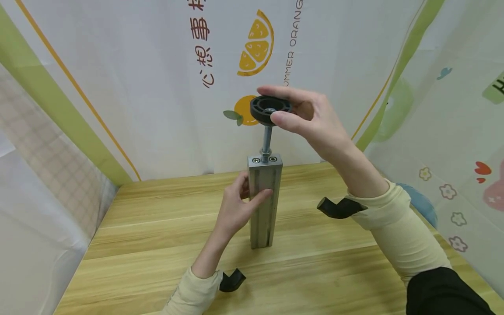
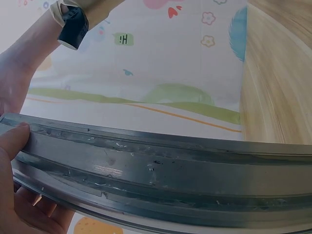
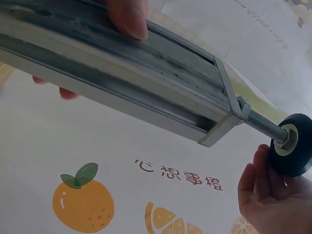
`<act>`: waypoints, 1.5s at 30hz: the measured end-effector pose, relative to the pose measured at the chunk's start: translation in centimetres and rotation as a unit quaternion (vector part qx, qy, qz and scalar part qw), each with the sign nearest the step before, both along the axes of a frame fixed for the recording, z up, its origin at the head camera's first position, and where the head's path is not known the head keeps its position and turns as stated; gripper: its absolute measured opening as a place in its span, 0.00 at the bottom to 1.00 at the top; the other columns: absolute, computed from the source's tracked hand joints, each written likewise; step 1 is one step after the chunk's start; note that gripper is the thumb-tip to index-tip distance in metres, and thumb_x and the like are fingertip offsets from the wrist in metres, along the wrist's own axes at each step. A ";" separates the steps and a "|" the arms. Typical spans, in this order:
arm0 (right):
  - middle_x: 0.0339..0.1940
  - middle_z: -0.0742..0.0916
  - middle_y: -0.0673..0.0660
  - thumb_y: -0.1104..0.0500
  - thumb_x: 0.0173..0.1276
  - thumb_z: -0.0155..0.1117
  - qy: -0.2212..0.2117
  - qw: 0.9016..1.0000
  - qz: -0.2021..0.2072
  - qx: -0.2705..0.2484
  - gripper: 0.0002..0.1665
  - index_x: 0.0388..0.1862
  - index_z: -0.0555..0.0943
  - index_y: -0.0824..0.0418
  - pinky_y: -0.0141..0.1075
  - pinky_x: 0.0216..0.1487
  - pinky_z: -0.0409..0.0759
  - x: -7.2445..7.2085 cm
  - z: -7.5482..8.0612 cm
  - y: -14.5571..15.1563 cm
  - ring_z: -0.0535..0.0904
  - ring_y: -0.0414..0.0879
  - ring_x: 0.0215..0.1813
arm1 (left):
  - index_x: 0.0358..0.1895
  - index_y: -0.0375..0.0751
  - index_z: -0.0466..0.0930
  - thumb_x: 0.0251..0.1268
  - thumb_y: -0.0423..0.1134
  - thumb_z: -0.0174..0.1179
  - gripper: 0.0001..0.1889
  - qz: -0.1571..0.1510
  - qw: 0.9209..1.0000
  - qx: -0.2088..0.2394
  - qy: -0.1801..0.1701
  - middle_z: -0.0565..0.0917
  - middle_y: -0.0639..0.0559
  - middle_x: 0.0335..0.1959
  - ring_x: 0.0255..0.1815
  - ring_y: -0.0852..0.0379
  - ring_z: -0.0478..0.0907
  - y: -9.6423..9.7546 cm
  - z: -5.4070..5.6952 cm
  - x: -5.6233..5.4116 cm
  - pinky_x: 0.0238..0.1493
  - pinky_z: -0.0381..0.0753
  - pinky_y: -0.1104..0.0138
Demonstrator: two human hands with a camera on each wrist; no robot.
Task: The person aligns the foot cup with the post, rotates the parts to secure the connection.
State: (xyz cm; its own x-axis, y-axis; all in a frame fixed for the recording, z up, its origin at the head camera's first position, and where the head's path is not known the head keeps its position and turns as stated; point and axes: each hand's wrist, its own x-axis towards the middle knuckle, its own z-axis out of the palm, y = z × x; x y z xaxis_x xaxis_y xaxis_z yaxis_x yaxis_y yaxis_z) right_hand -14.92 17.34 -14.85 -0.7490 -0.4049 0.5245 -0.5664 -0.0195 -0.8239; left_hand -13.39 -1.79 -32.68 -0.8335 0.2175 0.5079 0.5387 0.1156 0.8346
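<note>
An aluminium profile [image 1: 262, 210] stands upright over the wooden table, its slotted side facing the head camera. From its end plate [image 1: 271, 161], held by two screws, rises a threaded rod [image 1: 267, 140] with a nut at its base. A round black levelling foot [image 1: 260, 114] with a ribbed, hollow face caps the rod. My left hand [image 1: 238, 208] grips the profile around its upper half, thumb across the front. My right hand [image 1: 311, 113] holds the foot by its rim between thumb and fingers. In the right wrist view, the threaded rod [image 3: 265, 126] joins the foot [image 3: 292, 151].
The wood-grain table [image 1: 157, 236] reaches back to a printed white curtain [image 1: 157, 87] with orange drawings. More curtain hangs at both sides. A black angled piece [image 1: 340, 208] sticks out from the right cuff, and another [image 1: 233, 281] from the left cuff.
</note>
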 end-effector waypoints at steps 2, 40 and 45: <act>0.65 0.84 0.59 0.60 0.66 0.67 -0.002 1.000 -0.002 -0.012 0.29 0.68 0.79 0.62 0.32 0.61 0.81 -0.1 -0.2 -0.2 0.84 0.49 0.57 | 0.58 0.37 0.78 0.63 0.33 0.70 0.21 0.000 1.000 0.000 0.000 0.90 0.40 0.45 0.41 0.54 0.89 0.0 0.0 0.0 0.43 0.86 0.66; 0.52 0.87 0.56 0.47 0.51 0.85 0.006 0.986 0.017 -0.167 0.43 0.60 0.78 0.66 0.31 0.54 0.84 -1.2 -2.7 -2.0 0.85 0.45 0.51 | 0.57 0.37 0.78 0.62 0.33 0.71 0.20 0.006 1.000 0.003 0.017 0.90 0.41 0.45 0.41 0.53 0.89 0.2 0.0 0.1 0.44 0.86 0.66; 0.51 0.86 0.55 0.51 0.54 0.84 0.030 0.984 -0.013 -0.173 0.37 0.58 0.76 0.63 0.31 0.54 0.83 -0.9 -2.9 -2.2 0.84 0.45 0.52 | 0.56 0.37 0.77 0.63 0.32 0.71 0.20 0.006 1.000 0.001 0.022 0.90 0.40 0.45 0.40 0.52 0.89 0.2 0.0 0.0 0.43 0.86 0.66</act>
